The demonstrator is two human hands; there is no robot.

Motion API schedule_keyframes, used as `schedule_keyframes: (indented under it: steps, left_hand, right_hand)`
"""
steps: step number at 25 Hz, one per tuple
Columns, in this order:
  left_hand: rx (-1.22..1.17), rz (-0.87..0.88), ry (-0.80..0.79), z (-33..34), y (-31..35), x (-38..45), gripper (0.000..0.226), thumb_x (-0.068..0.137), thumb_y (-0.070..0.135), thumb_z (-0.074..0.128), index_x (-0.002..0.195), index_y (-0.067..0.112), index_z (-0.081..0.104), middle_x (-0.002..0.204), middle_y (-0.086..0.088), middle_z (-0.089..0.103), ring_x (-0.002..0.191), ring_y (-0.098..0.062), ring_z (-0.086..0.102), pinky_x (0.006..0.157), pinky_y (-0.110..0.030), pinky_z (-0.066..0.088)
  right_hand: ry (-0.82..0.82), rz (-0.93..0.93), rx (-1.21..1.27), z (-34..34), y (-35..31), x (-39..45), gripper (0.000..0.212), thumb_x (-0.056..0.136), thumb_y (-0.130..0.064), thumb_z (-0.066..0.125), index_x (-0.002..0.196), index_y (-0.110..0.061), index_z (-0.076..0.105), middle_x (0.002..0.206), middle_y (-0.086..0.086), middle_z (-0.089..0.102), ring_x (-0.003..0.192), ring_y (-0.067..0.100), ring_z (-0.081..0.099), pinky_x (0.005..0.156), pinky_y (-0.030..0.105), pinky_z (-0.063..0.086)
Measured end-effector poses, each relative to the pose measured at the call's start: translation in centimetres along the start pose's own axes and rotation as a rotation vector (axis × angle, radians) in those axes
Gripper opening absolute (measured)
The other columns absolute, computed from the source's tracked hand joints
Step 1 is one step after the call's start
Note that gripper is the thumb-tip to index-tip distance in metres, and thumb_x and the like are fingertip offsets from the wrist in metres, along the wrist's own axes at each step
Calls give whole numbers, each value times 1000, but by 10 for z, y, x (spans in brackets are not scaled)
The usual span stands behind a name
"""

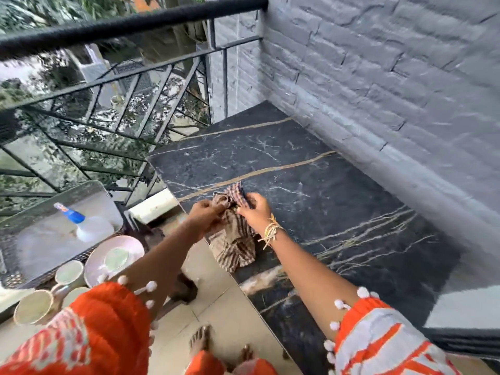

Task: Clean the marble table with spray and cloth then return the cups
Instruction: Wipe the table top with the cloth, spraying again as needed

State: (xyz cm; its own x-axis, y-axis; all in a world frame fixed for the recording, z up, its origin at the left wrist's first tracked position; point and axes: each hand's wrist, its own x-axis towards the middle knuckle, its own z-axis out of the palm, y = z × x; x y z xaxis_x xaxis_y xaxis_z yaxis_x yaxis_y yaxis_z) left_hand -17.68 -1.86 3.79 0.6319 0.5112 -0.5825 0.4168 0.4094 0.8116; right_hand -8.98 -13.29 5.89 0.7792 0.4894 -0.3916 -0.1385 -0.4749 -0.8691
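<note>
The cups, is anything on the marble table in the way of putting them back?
Only the striped cloth, gripped by both the left hand and right hand at the marble table's near edge. The rest is bare. The cups wait on the mesh table.

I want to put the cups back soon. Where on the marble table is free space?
The marble table is bare from the striped cloth to the grey brick wall. Both hands, left hand and right hand, grip the cloth at the near edge; there it is crowded.
</note>
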Motion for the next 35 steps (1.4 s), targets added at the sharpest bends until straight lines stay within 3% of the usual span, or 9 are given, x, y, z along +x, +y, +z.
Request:
schedule_keyframes:
  steps: [3,6,9,14,20,25,30,32,35]
  left_hand:
    - [336,16,63,-1,-1,19,13,87,11,66,92,15,54,94,-20,62,71,-28,65,58,-32,58]
    - [825,149,219,-14,-5,35,36,85,18,65,120,15,56,118,-14,59,103,-33,61,88,-40,53]
    - [1066,342,304,-37,0,60,37,87,12,54,125,14,55,131,-9,48,115,-31,54,93,-42,48]
    - [1467,338,176,-95,9,114,60,95,31,51,149,26,26,162,3,12,147,-22,21,110,-54,27]
    - [1585,328,46,-140,3,141,69,96,54,34,154,32,5,162,6,-4,150,-19,4,115,-53,21]
    - [1594,444,53,-144,-6,139,76,87,63,5,154,27,9,162,1,4,149,-24,10,111,-48,29]
    - [1623,442,49,-146,-4,136,69,92,57,11,154,28,2,162,1,-3,150,-23,5,114,-44,23]
    - [1641,432,36,-147,-3,138,66,98,51,24,154,30,-4,161,2,-11,150,-21,-1,116,-44,19]
    - [1625,431,43,-146,-4,140,66,98,54,23,153,30,-5,161,3,-10,150,-21,0,118,-44,19]
  right_hand:
    - [64,-40,-374,-4,7,21,62,86,-5,56,144,-13,37,144,12,46,130,31,45,107,36,37]
    - [48,-148,-712,3,28,32,68,88,-24,59,149,-26,26,153,12,31,140,33,30,114,45,30]
    - [-37,-231,-860,28,47,38,66,91,-50,48,150,-39,19,162,9,12,147,34,13,117,54,17]
    - [18,-334,-1039,47,72,58,56,95,-56,29,148,-50,15,162,9,12,147,38,11,116,59,10]
    - [95,-372,-1084,34,58,138,53,95,-52,32,147,-49,22,161,6,20,147,35,16,116,57,15]
    - [202,-339,-1060,64,45,150,54,95,-49,32,149,-41,25,157,11,30,143,42,23,115,60,16]
    - [-242,-892,-1145,101,56,103,56,95,-45,37,149,-40,24,157,11,27,142,41,26,115,59,18]
    - [-323,-958,-1173,94,56,113,54,94,-45,40,147,-41,29,157,10,30,141,38,30,115,56,22]
    - [-226,-847,-1218,62,53,148,51,96,-47,36,146,-45,28,155,10,31,142,35,30,116,56,21]
